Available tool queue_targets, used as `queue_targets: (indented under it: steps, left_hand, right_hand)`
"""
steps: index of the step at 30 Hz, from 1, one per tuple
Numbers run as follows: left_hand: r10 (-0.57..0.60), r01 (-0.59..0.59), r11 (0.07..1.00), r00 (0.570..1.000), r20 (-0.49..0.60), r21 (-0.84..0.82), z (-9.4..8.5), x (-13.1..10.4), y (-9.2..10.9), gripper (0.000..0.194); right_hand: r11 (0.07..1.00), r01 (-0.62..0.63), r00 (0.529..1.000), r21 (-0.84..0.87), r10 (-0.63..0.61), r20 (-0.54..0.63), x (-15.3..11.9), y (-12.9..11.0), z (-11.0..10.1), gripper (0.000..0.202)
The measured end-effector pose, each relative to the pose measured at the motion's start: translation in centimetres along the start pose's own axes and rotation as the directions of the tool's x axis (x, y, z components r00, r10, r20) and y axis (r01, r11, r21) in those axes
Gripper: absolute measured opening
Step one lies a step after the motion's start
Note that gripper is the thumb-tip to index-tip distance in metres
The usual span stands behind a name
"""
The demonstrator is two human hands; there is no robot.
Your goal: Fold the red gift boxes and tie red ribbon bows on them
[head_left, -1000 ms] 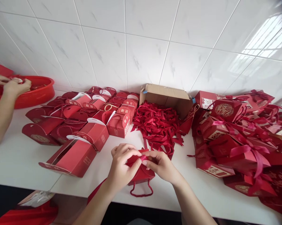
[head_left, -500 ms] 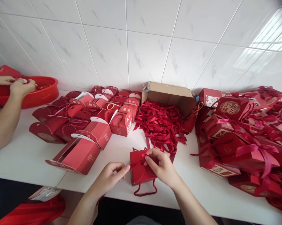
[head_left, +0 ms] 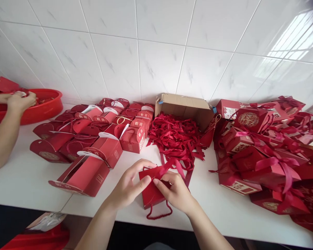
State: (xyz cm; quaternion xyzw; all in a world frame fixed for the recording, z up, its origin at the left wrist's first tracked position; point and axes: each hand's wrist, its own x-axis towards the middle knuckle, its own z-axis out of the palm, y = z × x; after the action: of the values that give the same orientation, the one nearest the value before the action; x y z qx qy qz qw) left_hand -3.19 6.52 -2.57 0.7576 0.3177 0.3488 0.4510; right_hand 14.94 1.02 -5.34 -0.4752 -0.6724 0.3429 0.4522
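A small red gift box [head_left: 152, 194] stands at the table's near edge, a twisted cord handle [head_left: 159, 216] hanging from its near side. My left hand [head_left: 130, 184] is around the box's left side, its fingers along the far edge and its thumb on the lid. My right hand [head_left: 175, 192] is closed in a pinch over the lid, with a red satin ribbon [head_left: 175, 165] between its fingers, looping up behind them. The knot area is partly covered by my fingertips. Right behind the box lies a heap of cut red ribbons [head_left: 174, 135].
An open cardboard carton [head_left: 184, 102] lies behind the ribbon heap. Rows of red boxes [head_left: 93, 173] stand at left, and ribbon-tied boxes [head_left: 252, 163] are piled at right. Far left, another person's hands [head_left: 19, 102] work over a red basin [head_left: 50, 107]. A tiled wall [head_left: 161, 62] rises behind.
My left hand has moved from the cord or ribbon end at the left up onto the box. My right hand has lowered slightly, and a ribbon loop now stands up behind it.
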Motion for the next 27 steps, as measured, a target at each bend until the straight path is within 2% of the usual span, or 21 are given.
queue_targets:
  steps: [4, 9, 12, 14, 17, 21, 24, 27]
  left_hand:
    - [0.009, 0.01, 0.977, 0.996, -0.087, 0.215, 0.4, -1.3, -2.3, 0.015]
    - [0.081, -0.025, 0.963, 0.976, -0.201, 0.267, 1.5, -2.3, -3.5, 0.012]
    - [0.055, 0.006, 0.959, 0.977, -0.204, 0.284, 1.9, -2.7, -3.5, 0.009]
    - [0.048, 0.022, 0.952, 0.974, -0.22, 0.305, 2.1, -2.7, -3.6, 0.006]
    - [0.077, 0.017, 0.942, 0.962, -0.263, 0.336, 2.2, -2.5, -3.9, 0.009]
    - [0.143, -0.041, 0.943, 0.946, -0.291, 0.33, 2.3, -2.4, -4.3, 0.011]
    - [0.158, -0.061, 0.953, 0.936, -0.313, 0.297, 2.4, -2.5, -4.6, 0.011]
    - [0.126, -0.053, 0.973, 0.936, -0.329, 0.223, 2.6, -2.5, -4.8, 0.012]
  right_hand:
    - [0.998, -0.053, 0.998, 0.029, 0.052, 0.019, 0.1, 0.5, 0.5, 0.039]
    - [0.971, -0.16, 0.97, 0.176, 0.188, -0.157, 0.0, 1.0, 1.4, 0.024]
    - [0.957, -0.154, 0.964, 0.248, 0.201, -0.177, 0.0, 1.1, 1.9, 0.026]
    - [0.969, -0.126, 0.967, 0.213, 0.168, -0.192, 0.0, 1.0, 2.1, 0.023]
    - [0.995, -0.051, 0.974, 0.083, 0.068, -0.218, 0.0, 0.4, 1.9, 0.007]
    - [0.997, 0.038, 0.981, -0.067, -0.05, -0.186, -0.3, 0.1, 1.6, 0.019]
    - [0.994, 0.04, 0.986, -0.103, -0.056, -0.158, -0.7, 0.5, 1.6, 0.02]
    - [0.993, -0.015, 0.977, -0.116, -0.01, -0.213, -1.0, 1.0, 1.8, 0.015]
